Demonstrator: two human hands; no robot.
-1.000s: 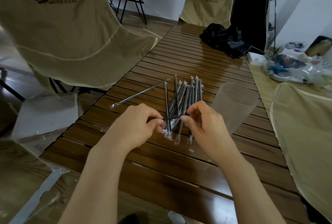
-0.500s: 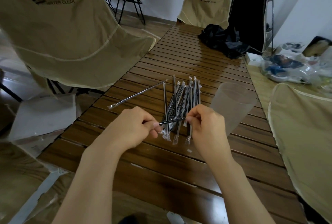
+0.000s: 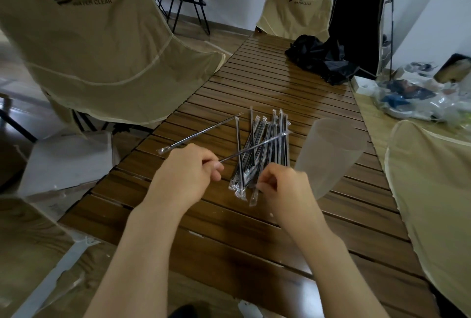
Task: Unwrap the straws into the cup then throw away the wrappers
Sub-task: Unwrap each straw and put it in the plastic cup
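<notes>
My left hand (image 3: 187, 172) pinches one end of a wrapped black straw (image 3: 254, 147), which slants up and right over the pile toward the cup. Several wrapped black straws (image 3: 266, 139) lie in a bunch on the slatted wooden table (image 3: 229, 241). One more wrapped straw (image 3: 198, 136) lies apart, left of the bunch. A frosted plastic cup (image 3: 328, 157) stands to the right of the pile. My right hand (image 3: 283, 187) hovers by the bunch's near ends, thumb and fingers curled together; anything pinched between them is hidden.
A black bag (image 3: 321, 60) lies at the table's far end. Beige folding chairs stand at the left (image 3: 102, 49), far end (image 3: 293, 14) and right (image 3: 433, 203). Plastic bags clutter a side table (image 3: 418, 98). A small white scrap (image 3: 271, 215) lies by my right wrist.
My right hand has let go of the straw and dropped toward the pile's near ends. The left hand alone now holds the straw, which has swung to point up and right.
</notes>
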